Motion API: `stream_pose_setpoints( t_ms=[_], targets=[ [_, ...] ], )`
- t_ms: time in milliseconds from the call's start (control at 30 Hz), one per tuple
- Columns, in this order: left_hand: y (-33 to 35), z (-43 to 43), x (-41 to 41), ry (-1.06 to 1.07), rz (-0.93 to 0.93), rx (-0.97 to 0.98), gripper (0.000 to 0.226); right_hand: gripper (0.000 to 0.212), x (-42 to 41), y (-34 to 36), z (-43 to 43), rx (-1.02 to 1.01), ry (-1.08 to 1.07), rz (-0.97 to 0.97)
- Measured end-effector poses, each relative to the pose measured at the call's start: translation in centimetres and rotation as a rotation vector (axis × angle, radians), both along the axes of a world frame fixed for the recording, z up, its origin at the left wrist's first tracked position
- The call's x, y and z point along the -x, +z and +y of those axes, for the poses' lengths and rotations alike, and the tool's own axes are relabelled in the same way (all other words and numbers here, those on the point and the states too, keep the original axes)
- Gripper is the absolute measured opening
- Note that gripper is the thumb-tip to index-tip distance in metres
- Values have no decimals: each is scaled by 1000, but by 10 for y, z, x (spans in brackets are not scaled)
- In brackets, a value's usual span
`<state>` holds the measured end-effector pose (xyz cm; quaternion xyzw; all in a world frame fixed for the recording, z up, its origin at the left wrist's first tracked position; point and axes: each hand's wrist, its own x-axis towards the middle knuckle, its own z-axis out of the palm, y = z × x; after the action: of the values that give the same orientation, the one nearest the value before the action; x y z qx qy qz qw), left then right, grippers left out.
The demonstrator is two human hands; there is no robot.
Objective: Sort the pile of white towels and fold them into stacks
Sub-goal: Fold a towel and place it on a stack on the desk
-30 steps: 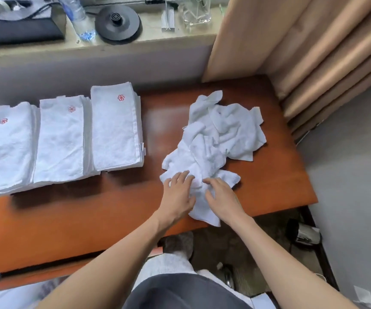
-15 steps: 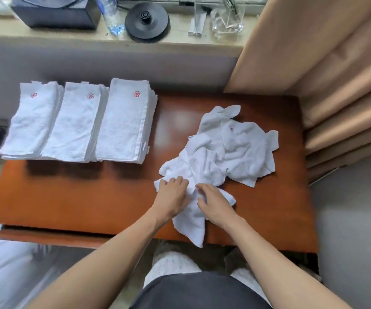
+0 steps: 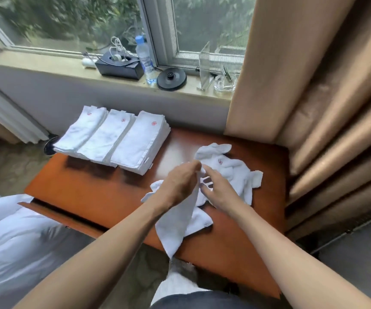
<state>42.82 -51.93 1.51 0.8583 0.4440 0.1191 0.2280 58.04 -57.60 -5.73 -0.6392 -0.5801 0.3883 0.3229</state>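
Towel now lifted from the pile by the table's right edge, pinched in the left hand; right hand, splayed wide, reaches for it. Folding likely next, beside 3 stacks.

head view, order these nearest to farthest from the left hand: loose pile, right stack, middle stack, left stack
From the left hand, which holds a towel:
1. Loose pile: right beside it, on its right.
2. Right stack: behind it and to the left.
3. Middle stack: further left.
4. Left stack: far left end of the row.
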Motion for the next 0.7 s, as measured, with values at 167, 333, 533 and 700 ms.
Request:
stream_pose_setpoints(
  t_ms=[167, 333, 533, 700],
  targets=[
    [39, -4, -25, -46, -131, -22, 13, 17, -34, 40, 1, -174, -75, -80],
    [69, -11, -57, -86, -275, -103, 19, 28, -69, 90, -6, -120, -85, 88],
    [76, -24, -79, -111, -311, -181, 33, 4, -106, 119, -15, -206, -3, 54],
    [59, -24, -80, -47, -252, -134, 13, 31, -117, 120, -22, -230, -58, 146]
  ],
)
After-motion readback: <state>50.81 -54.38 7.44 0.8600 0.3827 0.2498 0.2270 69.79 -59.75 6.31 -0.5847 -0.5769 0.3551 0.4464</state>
